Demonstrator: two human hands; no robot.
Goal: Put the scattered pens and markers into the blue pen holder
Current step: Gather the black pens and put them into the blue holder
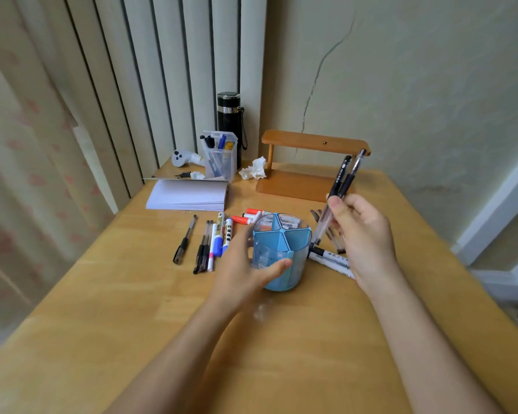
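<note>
Near the middle of the table (126,297) stands the holder (281,255), upright, a blue cup split into wedge compartments. The left hand (241,273) grips it from the left side, with the thumb laid on the near wall and the fingers curled round the far one. Just right of it, the right hand (364,234) pinches two black pens (343,180) between thumb and fingers. They are tilted, with their upper ends leaning toward the far right corner and their lower ends just beside the holder's right rim; whether they touch the table I cannot tell.

Left of the holder lie a lone pen (185,239) and a tight row of pens and markers (211,245), all pointing roughly toward the far edge. Red-capped markers (247,217) lie just behind the holder, and more markers (329,258) lie under the right wrist.

Toward the far edge sit a paper stack (189,195), a clear pen box (221,158), a black flask (230,115), a crumpled tissue (255,170) and a wooden rack (308,164). A white controller (182,158) lies at the far left corner.
</note>
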